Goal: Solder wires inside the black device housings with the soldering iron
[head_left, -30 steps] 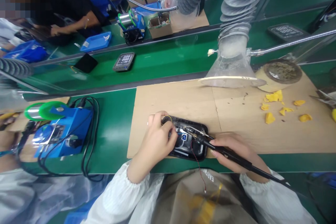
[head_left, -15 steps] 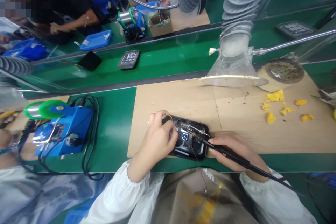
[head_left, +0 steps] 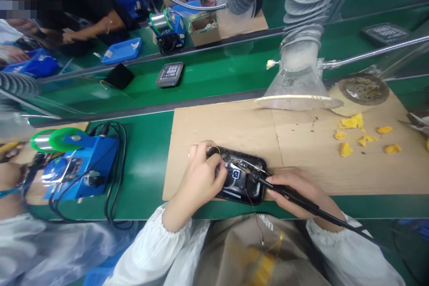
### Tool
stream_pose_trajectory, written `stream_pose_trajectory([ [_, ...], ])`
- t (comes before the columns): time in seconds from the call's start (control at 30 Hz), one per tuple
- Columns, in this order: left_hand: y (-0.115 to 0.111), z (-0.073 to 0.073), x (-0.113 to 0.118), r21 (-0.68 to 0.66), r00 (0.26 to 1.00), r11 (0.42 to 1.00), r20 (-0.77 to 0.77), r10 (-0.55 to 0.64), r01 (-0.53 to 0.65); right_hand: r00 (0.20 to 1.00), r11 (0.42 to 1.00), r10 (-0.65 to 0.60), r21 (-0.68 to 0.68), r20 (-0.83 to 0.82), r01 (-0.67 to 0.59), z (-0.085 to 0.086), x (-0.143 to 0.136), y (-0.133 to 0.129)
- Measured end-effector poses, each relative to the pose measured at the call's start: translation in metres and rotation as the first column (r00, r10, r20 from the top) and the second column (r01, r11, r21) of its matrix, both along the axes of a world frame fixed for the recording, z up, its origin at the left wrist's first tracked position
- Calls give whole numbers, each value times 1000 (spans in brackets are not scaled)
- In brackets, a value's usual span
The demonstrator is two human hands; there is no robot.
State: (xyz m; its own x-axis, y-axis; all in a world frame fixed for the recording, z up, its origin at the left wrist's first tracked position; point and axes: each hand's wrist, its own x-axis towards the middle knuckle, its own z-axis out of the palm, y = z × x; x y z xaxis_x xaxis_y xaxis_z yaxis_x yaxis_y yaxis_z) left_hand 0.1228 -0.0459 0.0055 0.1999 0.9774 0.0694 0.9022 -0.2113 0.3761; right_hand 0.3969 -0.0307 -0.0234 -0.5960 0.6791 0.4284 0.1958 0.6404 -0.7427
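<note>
A black plastic housing (head_left: 258, 192) lies on the cardboard with its inside facing up, showing a small square blue-and-white part (head_left: 236, 174) and several thin wires. Over its left end, my left hand (head_left: 203, 172) has thumb and fingers pinched together; what is between the tips is too small to make out. A yellow wire (head_left: 215, 147) loops beside those fingers. My right hand (head_left: 303, 187) grips a black soldering iron (head_left: 291, 194) from the right, its metal end reaching over the housing's middle. One twisted red wire (head_left: 257, 221) hangs over the front edge toward my apron.
A fume hood (head_left: 298, 87) hangs above the cardboard (head_left: 221, 123). Yellow sponge scraps (head_left: 351, 121) and a round pot (head_left: 360, 91) are at right. At left stands a blue solder feeder (head_left: 97, 156) with black cables. The green belt carries a display unit (head_left: 170, 74). Co-workers sit opposite and at left.
On the belt, the display units and the black square piece have shifted right. A co-worker's hand opposite has lifted a tool away from the small box. My hands and the housing stay nearly still.
</note>
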Motion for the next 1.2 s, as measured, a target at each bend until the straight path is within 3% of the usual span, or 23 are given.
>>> stream_pose_trajectory([
  [0.43, -1, 0, 0, 15, 1000, 1000, 7, -5, 5, 996, 997, -74, -16, 46, 75, 10, -1, -5],
  [0.67, -2, 1, 0, 8, 1000, 1000, -13, -3, 3, 1000, 1000, 1, -10, -13, -1, 4, -2, 0],
  [1.2, -1, -1, 0, 14, 1000, 1000, -5, 8, -8, 999, 1000, -27, 7, 19, 26, 7, -2, -2],
])
